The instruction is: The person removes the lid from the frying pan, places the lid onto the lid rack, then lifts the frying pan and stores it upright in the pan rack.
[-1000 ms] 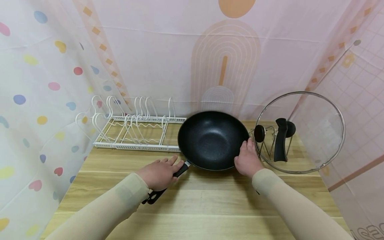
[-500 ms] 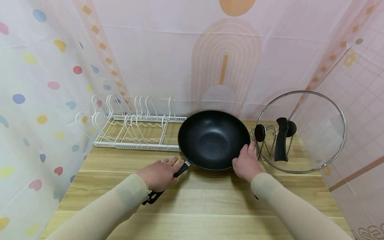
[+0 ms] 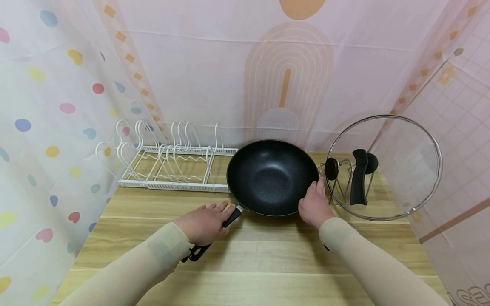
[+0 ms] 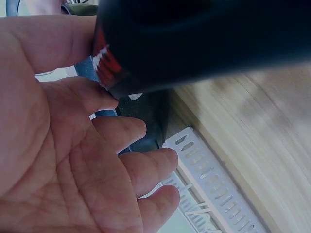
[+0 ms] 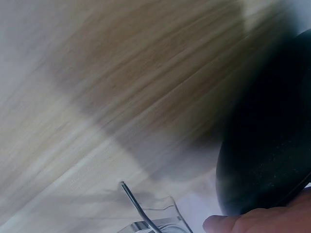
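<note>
A black wok (image 3: 272, 178) stands on the wooden table, its long black handle (image 3: 231, 216) pointing toward the front left. My left hand (image 3: 203, 223) lies over the handle with fingers spread. In the left wrist view the palm (image 4: 73, 160) is uncurled, and the thumb and forefinger touch the dark handle (image 4: 194, 43). My right hand (image 3: 315, 206) rests against the wok's right rim, its fingers extended along the side. The right wrist view shows one finger (image 5: 262, 221) beside the wok's dark outer wall (image 5: 265, 141); the other fingers are out of that view.
A white wire rack (image 3: 180, 170) stands left of the wok, close to its rim. At right, a glass lid (image 3: 405, 170) with a black handle (image 3: 358, 178) leans upright on a small metal stand (image 3: 344, 187). Patterned curtains (image 3: 214, 63) hang behind the table (image 3: 268, 272).
The right hand shifts slightly along the wok's rim, down and then back up. The left hand and the wok stay almost where they were.
</note>
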The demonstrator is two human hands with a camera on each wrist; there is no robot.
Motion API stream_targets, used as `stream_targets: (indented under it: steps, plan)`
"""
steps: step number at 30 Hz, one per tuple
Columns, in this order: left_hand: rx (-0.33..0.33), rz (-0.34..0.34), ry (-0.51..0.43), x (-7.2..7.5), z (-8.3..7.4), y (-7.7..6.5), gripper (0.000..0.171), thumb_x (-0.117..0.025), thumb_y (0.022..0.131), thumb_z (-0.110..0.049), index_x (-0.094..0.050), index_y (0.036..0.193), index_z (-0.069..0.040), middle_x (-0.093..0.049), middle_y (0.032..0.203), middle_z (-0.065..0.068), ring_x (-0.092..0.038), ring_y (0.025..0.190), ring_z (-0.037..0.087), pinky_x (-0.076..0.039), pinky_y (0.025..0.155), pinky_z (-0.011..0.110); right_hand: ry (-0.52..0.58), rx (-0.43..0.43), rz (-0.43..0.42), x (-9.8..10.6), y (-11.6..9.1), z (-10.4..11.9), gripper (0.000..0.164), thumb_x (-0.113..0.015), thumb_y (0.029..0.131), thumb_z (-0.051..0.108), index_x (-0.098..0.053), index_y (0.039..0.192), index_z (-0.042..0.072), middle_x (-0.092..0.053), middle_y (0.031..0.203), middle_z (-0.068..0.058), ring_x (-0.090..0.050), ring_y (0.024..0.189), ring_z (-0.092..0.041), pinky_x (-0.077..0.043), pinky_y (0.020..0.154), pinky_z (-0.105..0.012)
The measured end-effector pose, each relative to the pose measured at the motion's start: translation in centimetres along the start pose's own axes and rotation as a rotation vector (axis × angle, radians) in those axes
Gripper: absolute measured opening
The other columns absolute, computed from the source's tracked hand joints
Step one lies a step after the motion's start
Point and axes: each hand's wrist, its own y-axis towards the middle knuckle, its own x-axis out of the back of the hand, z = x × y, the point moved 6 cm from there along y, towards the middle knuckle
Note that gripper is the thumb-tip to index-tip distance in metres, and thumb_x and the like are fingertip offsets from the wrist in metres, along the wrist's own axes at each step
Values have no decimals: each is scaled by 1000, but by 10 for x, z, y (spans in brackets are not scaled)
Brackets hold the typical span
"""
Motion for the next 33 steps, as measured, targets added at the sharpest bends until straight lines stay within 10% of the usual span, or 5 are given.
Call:
stream_targets:
  steps: [33]
  plan:
    - [4,-13,-53,-8,-13,1,75,-64,105,-37,-31,166,-8,-38,170,10,-43,152,43,-34,125,58,-117,55,-22,-15,-16,21,89,-47,108,52,-26,157,-19,-3,170,-39,8,159,-56,-3,131,-64]
